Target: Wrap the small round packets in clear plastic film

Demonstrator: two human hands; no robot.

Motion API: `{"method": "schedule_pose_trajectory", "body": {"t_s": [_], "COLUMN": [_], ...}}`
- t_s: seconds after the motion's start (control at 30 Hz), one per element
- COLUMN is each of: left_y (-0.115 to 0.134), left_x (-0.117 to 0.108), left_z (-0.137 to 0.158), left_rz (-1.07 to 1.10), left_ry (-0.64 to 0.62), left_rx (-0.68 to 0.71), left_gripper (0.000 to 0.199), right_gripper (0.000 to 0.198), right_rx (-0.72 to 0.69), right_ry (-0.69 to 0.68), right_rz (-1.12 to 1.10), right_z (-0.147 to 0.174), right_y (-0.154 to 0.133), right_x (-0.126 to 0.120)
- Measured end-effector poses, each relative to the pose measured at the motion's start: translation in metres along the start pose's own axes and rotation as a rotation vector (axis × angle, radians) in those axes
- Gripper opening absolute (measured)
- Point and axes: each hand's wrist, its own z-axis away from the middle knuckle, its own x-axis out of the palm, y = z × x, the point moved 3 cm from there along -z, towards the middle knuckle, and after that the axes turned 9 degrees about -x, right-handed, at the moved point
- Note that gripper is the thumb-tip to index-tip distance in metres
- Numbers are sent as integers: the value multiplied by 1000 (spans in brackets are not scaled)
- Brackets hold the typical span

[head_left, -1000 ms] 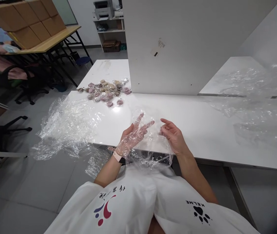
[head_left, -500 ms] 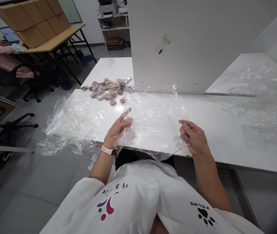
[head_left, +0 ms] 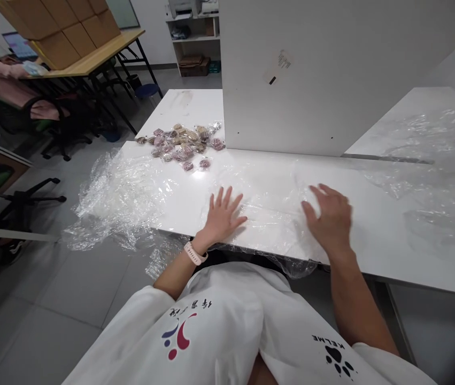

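Observation:
A clear plastic bag or sheet [head_left: 271,195] lies on the white table in front of me, its near part hanging over the front edge. My left hand [head_left: 223,218] rests flat on its left side with the fingers spread. At its right side is my right hand [head_left: 329,216], fingers apart and slightly bent, a little blurred; whether it touches the plastic I cannot tell. Neither hand grips anything. Beyond my left hand lies a pile of small wrapped pieces [head_left: 183,143], purple, tan and brown.
Crumpled clear plastic [head_left: 118,203] heaps over the table's left end. More clear plastic [head_left: 431,176] lies at the right. A tall white panel [head_left: 291,107] rises along the back. Farther left, a person in pink [head_left: 2,80] sits near a wooden table [head_left: 91,61] with cardboard boxes [head_left: 75,43].
The raised plastic now lies flatter on the table. My left hand has moved right and spread flat; my right hand has opened from a pinch-like pose and shifted slightly right.

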Motion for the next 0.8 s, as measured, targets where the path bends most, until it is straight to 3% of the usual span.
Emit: {"method": "schedule_pose_trajectory", "body": {"t_s": [0.07,0.13,0.2,0.27,0.33,0.4,0.5,0.67,0.8], "left_y": [-5,-11,-16,-20,-27,-39,-53,-55,-57], "left_x": [17,12,-14,-53,-87,-105,-101,-71,-78], "left_z": [-3,-17,-42,-73,-103,-130,-158,-183,-183], "left_rz": [28,14,-68,-259,-499,-603,-620,-770,-828], "left_ry": [-122,-127,-4,222,354,342,260,229,191], "left_rx": [-29,-99,-191,-265,-350,-470,-552,-404,-303], "left_gripper": [60,50,33,27,39,60,70,27,22], "right_gripper": [55,57,60,61,61,60,59,58,57], "right_rx": [-185,-245,-221,-209,-215,-219,-220,-231,-222], "right_ry": [-198,-380,-453,-444,-409,-384,-361,-339,-346], "right_rz": [-85,-100,-66,-37,-24,-20,-17,-15,-12], "right_z": [-2,0,3,6,7,7,7,7,7], "right_y": [-18,-22,-14,-5,1,2,0,0,2], "right_x": [23,50,70,79,81,80,80,81,83]}}
